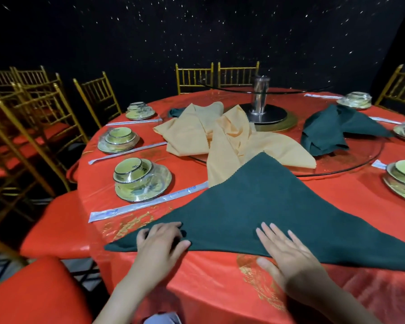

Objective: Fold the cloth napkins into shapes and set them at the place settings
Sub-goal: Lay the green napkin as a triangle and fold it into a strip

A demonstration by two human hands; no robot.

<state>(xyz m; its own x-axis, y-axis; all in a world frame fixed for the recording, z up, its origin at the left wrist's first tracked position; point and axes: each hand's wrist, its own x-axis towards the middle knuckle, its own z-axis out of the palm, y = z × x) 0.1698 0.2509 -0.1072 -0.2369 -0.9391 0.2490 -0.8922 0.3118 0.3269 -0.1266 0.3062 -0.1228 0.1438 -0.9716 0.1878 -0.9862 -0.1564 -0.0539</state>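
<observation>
A dark green napkin [255, 206] lies folded into a flat triangle on the red tablecloth in front of me, its tip pointing away. My left hand [160, 242] curls its fingers over the napkin's near edge close to the left corner. My right hand [288, 251] presses flat on the near edge with straight, spread fingers. Behind the triangle lie rumpled peach napkins [222, 134], and a crumpled green napkin [332, 129] sits at the right on the glass turntable.
Place settings of stacked bowls on plates [142, 181] with wrapped chopsticks [147, 202] ring the round table [220, 288]. A glass turntable [351, 160] with a steel post [261, 94] fills the centre. Gold chairs [98, 97] stand around; a red seat [33, 293] is at my left.
</observation>
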